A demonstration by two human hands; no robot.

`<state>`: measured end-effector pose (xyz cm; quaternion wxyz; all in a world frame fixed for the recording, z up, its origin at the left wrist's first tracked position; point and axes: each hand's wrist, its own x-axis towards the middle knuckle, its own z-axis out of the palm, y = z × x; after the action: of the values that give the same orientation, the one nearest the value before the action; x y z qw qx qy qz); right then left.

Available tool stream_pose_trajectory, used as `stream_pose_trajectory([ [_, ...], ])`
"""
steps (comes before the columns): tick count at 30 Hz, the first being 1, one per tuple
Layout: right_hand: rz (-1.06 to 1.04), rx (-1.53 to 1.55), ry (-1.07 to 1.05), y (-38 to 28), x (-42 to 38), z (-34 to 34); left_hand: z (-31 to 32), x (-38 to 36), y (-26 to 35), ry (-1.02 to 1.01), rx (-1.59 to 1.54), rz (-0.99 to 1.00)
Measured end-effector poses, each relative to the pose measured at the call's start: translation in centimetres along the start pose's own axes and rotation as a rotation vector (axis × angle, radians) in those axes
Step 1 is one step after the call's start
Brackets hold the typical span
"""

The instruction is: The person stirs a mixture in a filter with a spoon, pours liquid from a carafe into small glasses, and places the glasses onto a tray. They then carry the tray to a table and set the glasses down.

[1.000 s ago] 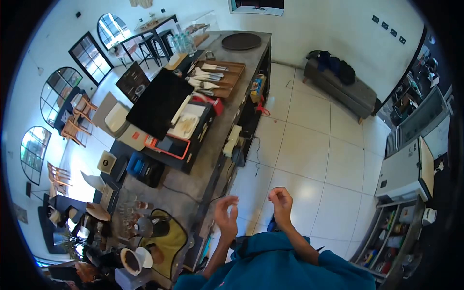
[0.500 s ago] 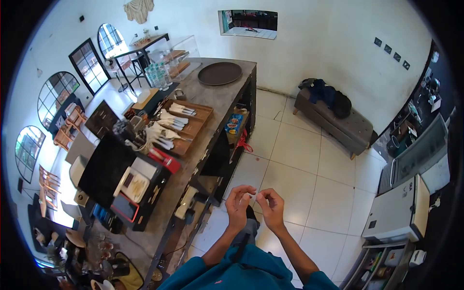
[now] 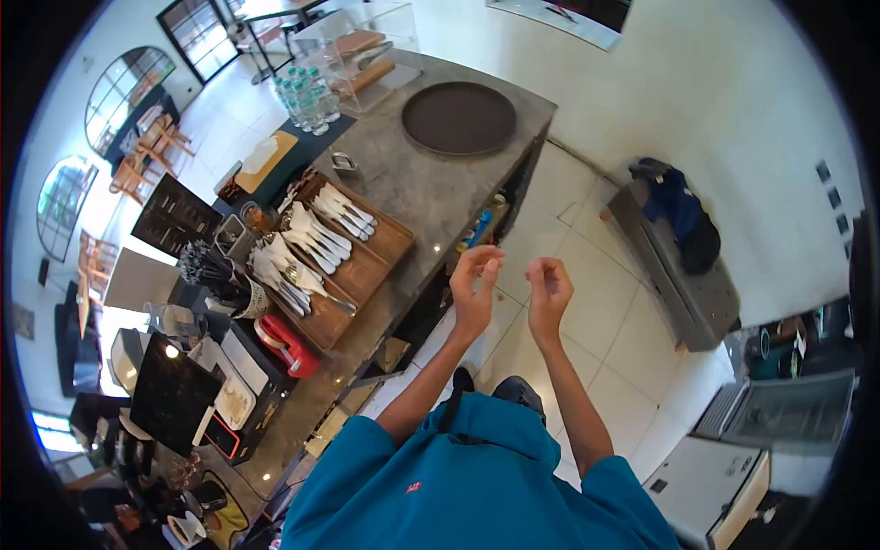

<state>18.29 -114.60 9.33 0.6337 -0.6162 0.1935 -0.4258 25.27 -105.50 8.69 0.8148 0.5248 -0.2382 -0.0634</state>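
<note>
My left hand (image 3: 475, 291) is raised in front of me near the counter edge, its fingers loosely curved and apart from the thumb, with nothing visible in it. To its right, my right hand (image 3: 548, 298) is held up over the tiled floor. Its fingers bend inward, and I see nothing in them. A gap separates the two hands. Closest to them on the grey counter (image 3: 417, 197) is a wooden cutlery tray (image 3: 390, 243), where bundles of cutlery with white wrapping (image 3: 316, 240) lie in rows. Farther back rests a round dark brown serving tray (image 3: 458, 117).
A red stapler-like object (image 3: 286, 346), a black screen (image 3: 174, 394) and a menu board (image 3: 174, 215) stand along the counter at left. Behind are water bottles (image 3: 307, 99). A bench with dark clothing (image 3: 678, 275) is at right, a white appliance (image 3: 706, 486) at lower right.
The hands have moved apart from each other and sit higher in view. My head view has shifted closer to the counter, so the cutlery tray and round tray look larger.
</note>
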Motion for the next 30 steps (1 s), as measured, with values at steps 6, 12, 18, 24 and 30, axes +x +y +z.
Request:
stream_pose_trajectory([
  [6, -0.224, -0.050, -0.091, 9.7, 18.1, 4.7, 0.9, 16.0, -8.7, 0.224, 0.118, 0.102],
  [12, -0.363, -0.374, -0.260, 20.8, 37.5, 9.4, -2.1, 32.2, -20.1, 0.448, 1.040, 0.235],
  [18, -0.644, -1.056, -0.363, 31.4, 51.9, 14.0, -7.2, 40.9, -27.6, 0.569, 1.870, -0.103],
  [24, -0.511, -1.192, -0.530, 32.6, 55.5, 18.8, -7.3, 44.1, -27.3, 0.624, 1.869, -0.294],
  [30, -0.557, -1.154, -0.455, 35.0, 56.7, 21.6, -8.7, 45.3, -28.0, 0.792, 1.791, -0.168],
])
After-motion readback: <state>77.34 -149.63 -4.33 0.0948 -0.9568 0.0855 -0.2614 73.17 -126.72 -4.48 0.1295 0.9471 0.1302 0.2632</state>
